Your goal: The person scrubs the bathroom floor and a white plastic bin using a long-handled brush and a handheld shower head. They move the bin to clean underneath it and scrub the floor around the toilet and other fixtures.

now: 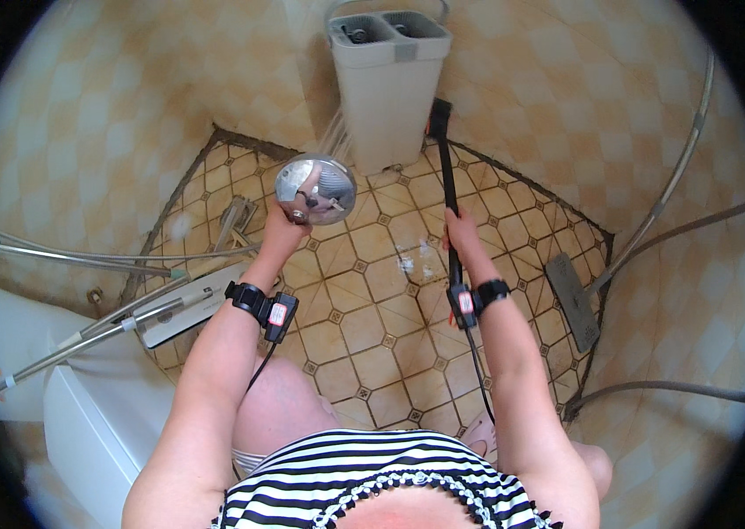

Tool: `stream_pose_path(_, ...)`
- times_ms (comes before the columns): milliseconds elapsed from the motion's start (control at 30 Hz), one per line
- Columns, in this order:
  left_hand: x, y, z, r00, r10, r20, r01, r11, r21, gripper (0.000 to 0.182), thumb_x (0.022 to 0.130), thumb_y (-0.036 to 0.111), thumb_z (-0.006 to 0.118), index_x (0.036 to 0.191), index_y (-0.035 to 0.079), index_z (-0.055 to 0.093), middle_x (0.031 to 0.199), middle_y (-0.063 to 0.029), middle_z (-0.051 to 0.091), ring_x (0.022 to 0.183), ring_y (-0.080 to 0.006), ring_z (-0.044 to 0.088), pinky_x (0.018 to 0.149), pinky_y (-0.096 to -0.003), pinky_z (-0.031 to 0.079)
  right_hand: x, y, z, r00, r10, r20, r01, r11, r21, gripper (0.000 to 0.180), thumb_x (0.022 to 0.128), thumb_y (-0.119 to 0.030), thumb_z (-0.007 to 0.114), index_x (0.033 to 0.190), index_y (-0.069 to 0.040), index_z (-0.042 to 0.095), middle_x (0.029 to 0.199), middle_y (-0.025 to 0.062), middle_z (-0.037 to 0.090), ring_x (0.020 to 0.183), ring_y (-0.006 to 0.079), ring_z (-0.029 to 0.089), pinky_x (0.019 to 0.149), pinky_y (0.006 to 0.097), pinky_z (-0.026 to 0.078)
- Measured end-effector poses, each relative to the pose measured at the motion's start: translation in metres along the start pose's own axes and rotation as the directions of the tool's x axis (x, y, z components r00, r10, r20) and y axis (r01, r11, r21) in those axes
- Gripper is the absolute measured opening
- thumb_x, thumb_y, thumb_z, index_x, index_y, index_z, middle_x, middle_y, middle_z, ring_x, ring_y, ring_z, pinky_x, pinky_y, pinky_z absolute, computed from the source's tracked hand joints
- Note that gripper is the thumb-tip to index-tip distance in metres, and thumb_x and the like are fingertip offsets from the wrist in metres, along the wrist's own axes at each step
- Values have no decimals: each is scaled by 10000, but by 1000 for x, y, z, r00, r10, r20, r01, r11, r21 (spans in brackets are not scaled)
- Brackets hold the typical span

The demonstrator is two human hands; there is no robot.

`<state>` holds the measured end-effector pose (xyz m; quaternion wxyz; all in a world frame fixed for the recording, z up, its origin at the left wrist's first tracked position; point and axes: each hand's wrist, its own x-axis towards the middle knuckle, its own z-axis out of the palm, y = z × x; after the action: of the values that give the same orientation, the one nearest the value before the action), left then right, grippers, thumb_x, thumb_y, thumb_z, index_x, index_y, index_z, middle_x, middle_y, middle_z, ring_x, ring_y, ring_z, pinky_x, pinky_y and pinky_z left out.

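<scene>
My left hand [285, 225] grips a round chrome shower head [315, 188]. Thin streams of water [338, 135] run from it towards the foot of the wall, left of a tall off-white mop bucket [389, 109]. That bucket stands upright in the corner, with two compartments in its top and a raised grey handle. Closed around the black handle [448, 175] of a long brush is my right hand [462, 230]. The dark brush head [438, 118] is by the bucket's lower right side; whether they touch, I cannot tell.
Several poles [128, 324] and a white flat mop head [181, 311] lie at left, above a white fixture [101, 410]. A grey flat mop [573, 303] leans at right near dark hoses [657, 386]. White foam [407, 264] spots the tiled floor [346, 344].
</scene>
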<state>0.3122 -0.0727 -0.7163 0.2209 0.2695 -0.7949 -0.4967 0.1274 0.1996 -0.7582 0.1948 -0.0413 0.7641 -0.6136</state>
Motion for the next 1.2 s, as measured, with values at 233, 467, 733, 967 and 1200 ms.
stream_pose_path(233,9,-24,6,995,59,-81,-56,997,44,467,555,91,706,912,18,414,775,-112,542,732,-235,562,649,-324,447,-110,56,6,998,-51,-37,43,979,-200,495,895,-151,418,1358,-145,243,544,-7,420,366,86,389,330,227,345)
stream_pose_path(467,3,-7,7,994,93,-62,-98,992,-80,448,545,38,709,886,25,418,766,-78,516,692,-195,539,625,-309,444,-96,8,80,960,-197,200,75,867,493,498,930,-231,337,1373,-265,113,569,14,407,403,106,401,342,239,355)
stream_pose_path(733,-7,5,5,993,118,27,-116,990,-79,449,541,1,714,878,24,418,770,-53,488,705,-170,514,630,-294,435,-104,40,150,904,274,327,-422,686,592,223,941,-286,330,1152,-218,315,599,7,395,411,96,358,354,237,321)
stream_pose_path(967,-8,18,1,997,73,32,-71,994,-79,442,530,-13,721,880,20,454,795,-68,535,728,-157,529,645,-282,437,-102,23,158,965,115,236,-241,742,625,201,938,-312,331,1065,-156,327,575,6,377,397,96,363,333,246,326)
stream_pose_path(1200,-22,31,6,998,33,62,-32,999,-17,412,544,-11,719,878,8,479,797,-52,549,725,-145,524,667,-281,434,-75,55,168,936,275,222,-353,724,593,285,919,-345,365,1046,-91,366,577,39,386,388,113,360,336,273,333)
